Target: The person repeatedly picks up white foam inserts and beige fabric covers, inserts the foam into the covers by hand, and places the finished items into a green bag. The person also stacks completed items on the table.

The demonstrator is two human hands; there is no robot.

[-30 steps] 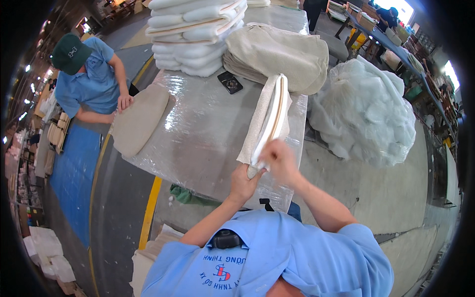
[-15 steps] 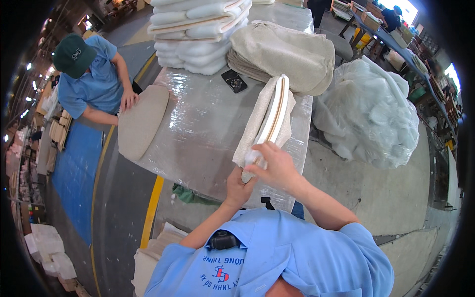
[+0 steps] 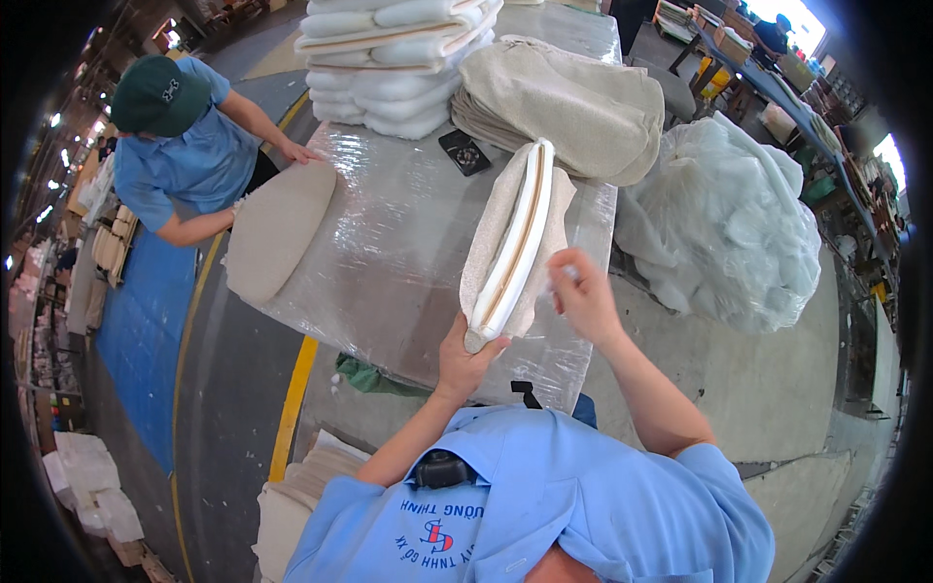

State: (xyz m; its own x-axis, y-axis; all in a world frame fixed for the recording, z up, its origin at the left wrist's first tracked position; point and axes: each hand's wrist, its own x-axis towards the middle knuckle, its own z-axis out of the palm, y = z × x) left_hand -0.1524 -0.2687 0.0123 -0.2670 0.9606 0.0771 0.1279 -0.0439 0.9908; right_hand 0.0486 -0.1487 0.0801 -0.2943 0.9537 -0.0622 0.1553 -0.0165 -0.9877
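On the near part of the wrapped table, a padded panel (image 3: 515,243) stands on edge, with white padding on both sides of a thin brown board. Beige fabric (image 3: 481,233) flares out along both its sides. My left hand (image 3: 468,360) is closed around the near end, gripping fabric and panel together. Apart from the panel, just to its right, my right hand (image 3: 588,299) is raised with its fingers pinched. A small whitish wisp, perhaps loose padding, shows at those fingertips, too blurred to name surely.
Beyond the panel lies a stack of beige fabric covers (image 3: 564,97). White padded pieces (image 3: 389,73) are piled at far left, near a black phone (image 3: 464,154). A co-worker (image 3: 185,146) handles a beige covered panel (image 3: 282,228). A large plastic bag (image 3: 729,223) stands right of the table (image 3: 389,262).
My right hand has come off the panel's near end and moved up and right, uncovering the white padding there. The co-worker's hand has shifted to the far edge of the other panel.
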